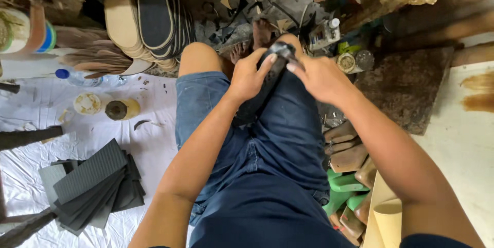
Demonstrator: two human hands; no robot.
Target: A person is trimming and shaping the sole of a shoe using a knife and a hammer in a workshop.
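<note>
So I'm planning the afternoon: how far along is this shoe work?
Done: a stack of cut soles leans by the wall. In hand: both hands, left hand and right hand, hold a dark shoe piece on the lap. Left: dark rubber sheets lie uncut; wooden lasts lie bare.

The one camera sits on the person's head. It looks straight down, close over the lap (267, 140). The feet (252, 42) lie toward twelve o'clock.

Matt black, perhaps leather shoe upper (267, 80), blue denim shorts (267, 145), ribbed dark rubber sheets (92, 183), crinkled white plastic sheet (31, 119)
</note>
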